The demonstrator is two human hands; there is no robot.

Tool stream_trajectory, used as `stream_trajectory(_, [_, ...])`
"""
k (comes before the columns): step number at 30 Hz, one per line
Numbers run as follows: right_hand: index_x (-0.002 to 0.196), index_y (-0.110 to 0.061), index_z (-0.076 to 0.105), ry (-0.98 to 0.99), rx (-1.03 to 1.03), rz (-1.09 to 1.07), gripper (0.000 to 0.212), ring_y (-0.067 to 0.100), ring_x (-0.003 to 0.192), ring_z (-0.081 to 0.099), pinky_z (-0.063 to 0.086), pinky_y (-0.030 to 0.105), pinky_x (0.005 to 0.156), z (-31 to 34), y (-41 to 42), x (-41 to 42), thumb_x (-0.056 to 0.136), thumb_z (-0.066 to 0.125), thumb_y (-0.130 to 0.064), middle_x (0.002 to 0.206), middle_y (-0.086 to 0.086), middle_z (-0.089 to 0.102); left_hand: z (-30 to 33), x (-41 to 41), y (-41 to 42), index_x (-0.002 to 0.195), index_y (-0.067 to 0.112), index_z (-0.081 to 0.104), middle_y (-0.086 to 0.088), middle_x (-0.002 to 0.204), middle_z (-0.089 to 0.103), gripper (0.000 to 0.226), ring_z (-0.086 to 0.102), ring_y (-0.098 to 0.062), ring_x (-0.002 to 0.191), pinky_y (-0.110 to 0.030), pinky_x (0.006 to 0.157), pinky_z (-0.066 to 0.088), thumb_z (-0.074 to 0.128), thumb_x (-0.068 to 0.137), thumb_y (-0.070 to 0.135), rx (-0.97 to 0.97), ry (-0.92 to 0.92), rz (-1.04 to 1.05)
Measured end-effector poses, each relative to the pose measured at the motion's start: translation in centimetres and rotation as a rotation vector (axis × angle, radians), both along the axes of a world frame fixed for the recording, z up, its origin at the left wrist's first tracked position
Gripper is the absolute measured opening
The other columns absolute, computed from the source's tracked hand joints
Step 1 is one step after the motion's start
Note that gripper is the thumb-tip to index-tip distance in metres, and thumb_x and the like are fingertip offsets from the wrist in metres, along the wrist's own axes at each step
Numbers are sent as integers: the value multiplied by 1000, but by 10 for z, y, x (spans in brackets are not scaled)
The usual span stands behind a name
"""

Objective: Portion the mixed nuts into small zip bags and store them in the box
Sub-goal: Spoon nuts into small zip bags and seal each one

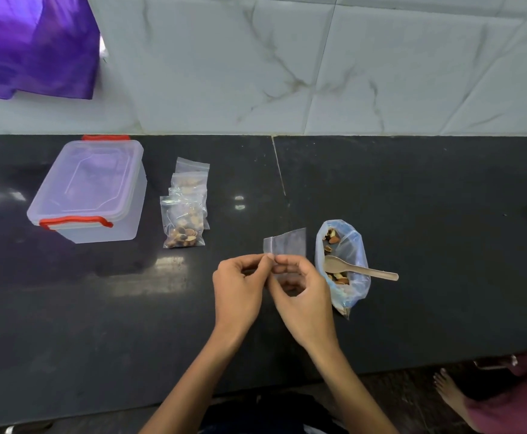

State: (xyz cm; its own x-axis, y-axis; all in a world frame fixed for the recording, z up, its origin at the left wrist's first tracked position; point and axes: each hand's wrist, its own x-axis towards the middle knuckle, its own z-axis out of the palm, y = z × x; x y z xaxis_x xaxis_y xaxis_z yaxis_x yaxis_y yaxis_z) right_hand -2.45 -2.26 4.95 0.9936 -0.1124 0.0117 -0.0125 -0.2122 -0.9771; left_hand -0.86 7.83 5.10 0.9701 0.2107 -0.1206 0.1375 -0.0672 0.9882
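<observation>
Both hands' fingers (270, 261) pinch an empty zip bag (287, 244) above the black counter (412, 198) below marbled wall tiles (287, 57).

A home kitchen, by the look of it. The hands (271, 286) work over a dark polished stone counter (412, 198) whose surface throws back glare, and beyond them rises a wall of large pale marble-veined tiles (287, 64). Far off to the upper left of the hands hangs a purple plastic bag (33, 42). Below and to the right of the hands, past the counter's near edge, a bare foot (447, 389) stands on a dark floor.
</observation>
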Motion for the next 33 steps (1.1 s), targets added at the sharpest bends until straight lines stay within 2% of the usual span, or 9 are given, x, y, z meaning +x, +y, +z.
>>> stream_trajectory(5, [99,-25,65,-4,-23,57,22,0,80,67,51,13,66,4,-5,15,84,69,-9,87,-11,70,5,15,6,81,16,78,1,72,75,4,72,-12,72,-36,72,60,75,79,18,45,-33,-35])
stream_trajectory(9, [105,-24,65,30,-54,151,28,0,85,67,55,17,72,5,-14,26,80,73,-15,95,-10,70,10,23,9,77,17,77,-1,69,74,14,72,-13,68,-29,65,59,78,70,28,69,-16,-64])
stream_trajectory(13, [105,-26,68,53,-89,170,28,-1,87,66,55,19,76,3,-20,37,79,75,-21,94,-11,71,13,33,8,76,7,76,-11,66,72,20,71,-20,66,-31,65,58,79,67,24,-113,117,-67])
stream_trajectory(17, [106,-22,71,57,-134,162,19,-2,88,65,54,16,77,-1,-24,44,87,66,-21,93,-10,72,12,39,4,71,11,74,-4,64,71,10,66,-7,57,-21,51,54,75,77,19,-181,249,-89])
stream_trajectory(21, [105,-21,70,68,-234,118,18,1,87,64,53,15,74,-6,-29,47,92,58,-18,93,-9,70,6,41,3,75,16,73,3,66,71,10,67,-2,61,-21,54,56,69,84,16,-101,235,-164])
stream_trajectory(23, [103,-21,69,73,-303,110,17,1,84,63,53,15,71,-8,-31,48,92,57,-18,90,-9,68,4,40,0,76,17,74,3,69,72,13,68,-5,68,-23,58,57,66,87,16,-21,196,-196])
stream_trajectory(25, [101,-22,66,65,-347,108,14,1,79,64,53,15,68,-10,-30,48,93,55,-18,88,-9,67,1,39,-4,76,17,75,0,71,72,16,69,-12,73,-31,66,57,65,88,17,117,144,-207])
stream_trajectory(30, [106,-20,61,-19,-428,145,14,-4,72,59,46,7,62,-9,-29,50,96,51,-19,85,-15,61,-4,45,-6,69,21,71,5,67,69,16,68,-10,67,-41,68,59,63,84,20,387,35,-199])
stream_trajectory(33, [105,-18,62,-40,-486,128,15,-1,73,58,45,10,62,-10,-27,50,96,51,-21,86,-13,60,-6,48,-6,70,17,65,3,68,68,17,66,-14,67,-42,68,57,61,85,24,496,-1,-263])
